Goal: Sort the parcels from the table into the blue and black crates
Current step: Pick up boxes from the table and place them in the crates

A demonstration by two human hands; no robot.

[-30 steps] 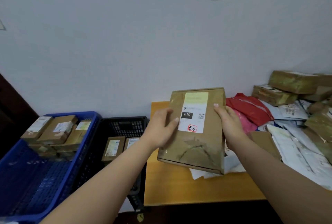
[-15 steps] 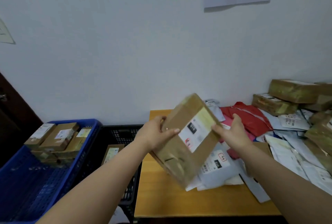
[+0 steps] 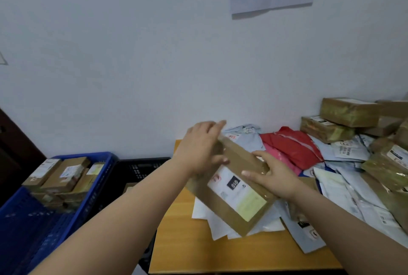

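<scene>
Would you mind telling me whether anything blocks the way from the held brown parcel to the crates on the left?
Nothing visible does. Both hands hold the brown parcel above the table; the black crate and blue crate stand open-topped beyond its left edge.

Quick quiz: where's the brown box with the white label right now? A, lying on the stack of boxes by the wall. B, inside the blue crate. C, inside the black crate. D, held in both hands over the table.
D: the left hand grips the top end of the box and the right hand holds its side, tilted above the table, outside both crates.
</scene>
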